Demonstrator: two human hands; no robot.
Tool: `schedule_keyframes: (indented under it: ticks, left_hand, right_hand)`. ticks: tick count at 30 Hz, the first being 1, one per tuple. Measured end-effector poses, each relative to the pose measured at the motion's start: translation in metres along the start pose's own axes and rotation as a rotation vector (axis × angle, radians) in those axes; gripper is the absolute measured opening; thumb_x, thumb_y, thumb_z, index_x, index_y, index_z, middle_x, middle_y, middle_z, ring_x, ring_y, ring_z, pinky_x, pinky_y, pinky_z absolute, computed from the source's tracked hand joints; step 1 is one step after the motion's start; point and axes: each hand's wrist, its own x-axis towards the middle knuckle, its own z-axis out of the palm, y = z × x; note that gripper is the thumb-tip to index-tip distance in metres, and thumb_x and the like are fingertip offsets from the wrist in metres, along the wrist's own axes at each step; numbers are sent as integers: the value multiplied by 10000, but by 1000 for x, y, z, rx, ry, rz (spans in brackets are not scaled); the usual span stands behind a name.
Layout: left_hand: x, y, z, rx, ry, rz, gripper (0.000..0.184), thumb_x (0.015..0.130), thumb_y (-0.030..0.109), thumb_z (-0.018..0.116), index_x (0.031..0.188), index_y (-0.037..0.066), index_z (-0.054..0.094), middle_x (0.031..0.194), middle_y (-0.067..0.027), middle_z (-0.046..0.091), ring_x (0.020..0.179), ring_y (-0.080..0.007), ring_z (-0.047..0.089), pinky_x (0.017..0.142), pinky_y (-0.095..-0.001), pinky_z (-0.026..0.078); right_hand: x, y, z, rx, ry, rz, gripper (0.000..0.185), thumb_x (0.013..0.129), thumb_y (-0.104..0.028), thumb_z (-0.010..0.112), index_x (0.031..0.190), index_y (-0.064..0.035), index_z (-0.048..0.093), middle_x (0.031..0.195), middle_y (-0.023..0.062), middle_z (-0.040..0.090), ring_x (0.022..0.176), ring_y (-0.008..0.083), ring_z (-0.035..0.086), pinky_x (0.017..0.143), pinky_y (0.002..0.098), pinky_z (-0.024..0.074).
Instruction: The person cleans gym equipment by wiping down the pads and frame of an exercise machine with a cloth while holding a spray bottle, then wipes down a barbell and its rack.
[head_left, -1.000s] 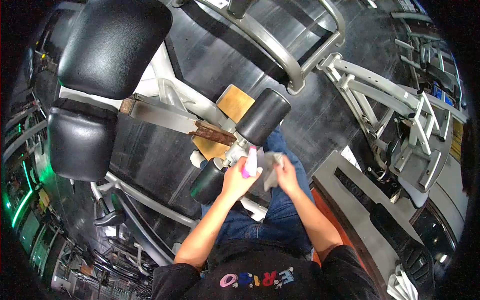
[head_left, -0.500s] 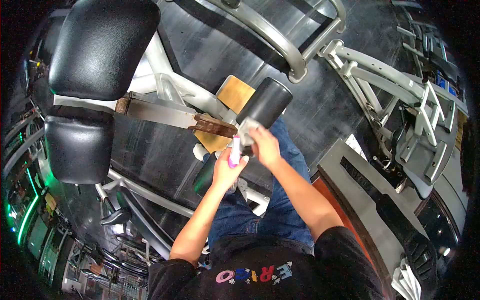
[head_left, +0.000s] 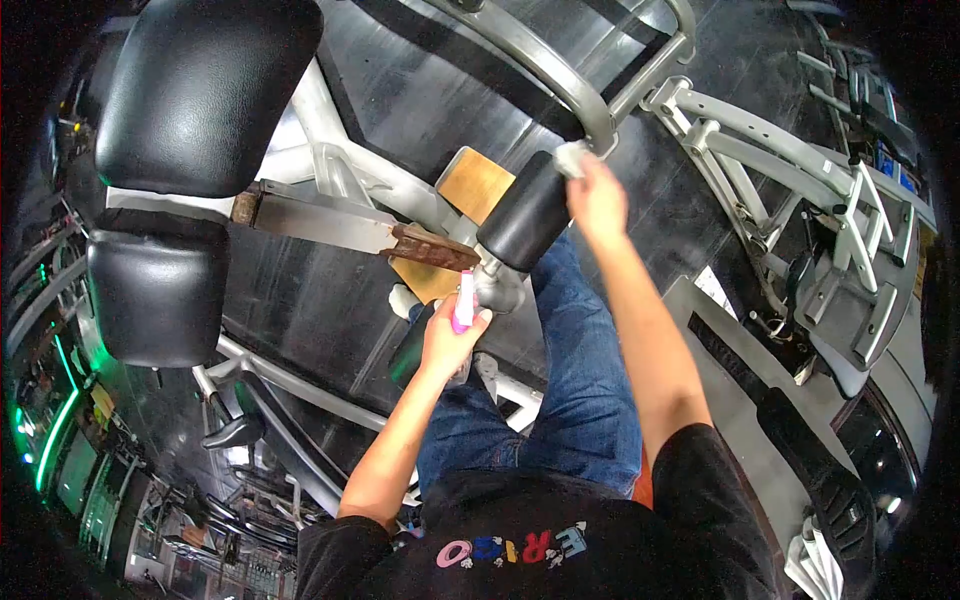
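My left hand [head_left: 446, 340] is wrapped round a spray bottle [head_left: 465, 300] with a pink and white head; its body is mostly hidden by the fingers. Crumpled in my right hand [head_left: 600, 205] is a whitish cloth [head_left: 571, 159], at the far upper end of a black padded roller [head_left: 527, 213]. The hand is slightly blurred. Whether the cloth presses on the pad or only passes its end, I cannot tell. A worn brown-edged bar [head_left: 435, 248] of the machine ends just beyond the bottle.
Black seat pads [head_left: 205, 95] on a pale metal frame stand at the left. A wooden footplate [head_left: 478, 185] lies under the roller. Silver tubing [head_left: 540, 60] arches at the top. At the right are another machine [head_left: 770, 140] and a grey panel [head_left: 690, 345].
My right hand has moved up and right with the cloth, from the roller's near end to its far end. My left hand has stayed nearly still with the bottle.
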Motion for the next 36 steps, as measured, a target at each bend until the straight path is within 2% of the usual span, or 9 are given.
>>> schedule_keyframes:
  ticks: [2,5,12,17,18,23,29,34,36]
  left_hand:
    - [4,3,5,-9,2,21,397,814,314,752,1074,38,635,924,-116,673,836,-213,651,771,-346,493]
    - [6,5,6,-85,-5,-17,432,842,280,741,1172,27,622,989,-95,687,911,-181,657,832,-314,493]
    - [14,19,-2,-137,-15,-18,436,844,281,738,1173,22,618,1000,-110,693,941,-197,664,858,-326,496]
    - [25,35,12,-18,-37,58,418,826,307,753,1129,47,628,940,-98,698,888,-194,673,819,-334,507]
    - [26,41,15,-6,-56,39,411,823,316,755,1113,54,630,921,-93,699,870,-191,675,806,-336,509]
    - [24,58,31,203,-112,187,555,740,339,781,1182,55,604,996,-188,686,930,-350,678,791,-411,539]
    - [3,38,37,162,-110,195,487,762,262,767,1173,53,610,994,-172,686,918,-327,684,790,-394,536]
    - [7,21,37,126,-11,149,375,773,249,761,1059,56,614,865,-147,664,799,-316,668,723,-397,521]
    - [13,16,35,111,-34,37,418,810,220,730,1173,63,591,999,-82,682,815,-196,659,762,-342,516]
  right_hand:
    - [-39,-11,40,-47,89,-90,375,774,-57,589,1145,-112,601,1014,150,625,914,371,629,786,476,525]
    - [-101,-48,35,78,-275,-222,373,709,-43,657,1066,-139,607,956,112,586,933,343,620,767,463,534]
    - [-99,-28,2,337,-305,-177,337,751,-2,591,1083,-59,604,970,158,610,900,356,640,763,437,532]
    - [-71,6,-23,366,41,-13,336,825,40,553,1157,11,592,1081,185,640,1038,328,638,899,347,485]
    - [-67,1,-32,352,34,102,361,810,-4,556,1170,26,570,1108,221,610,1049,394,605,900,399,484]
    - [-73,11,13,269,190,120,361,819,-6,555,1179,25,554,1116,244,595,1072,413,586,949,429,463]
    - [-58,-47,24,200,-119,1,435,756,11,587,1183,-64,551,1084,209,587,967,418,613,829,479,516]
    - [-31,-65,44,148,-103,-90,331,784,-64,618,1111,-59,559,1058,190,604,908,400,643,768,474,541]
    - [-17,-70,55,151,-201,-80,321,801,-109,612,1115,-61,563,1056,189,618,912,404,647,786,484,538]
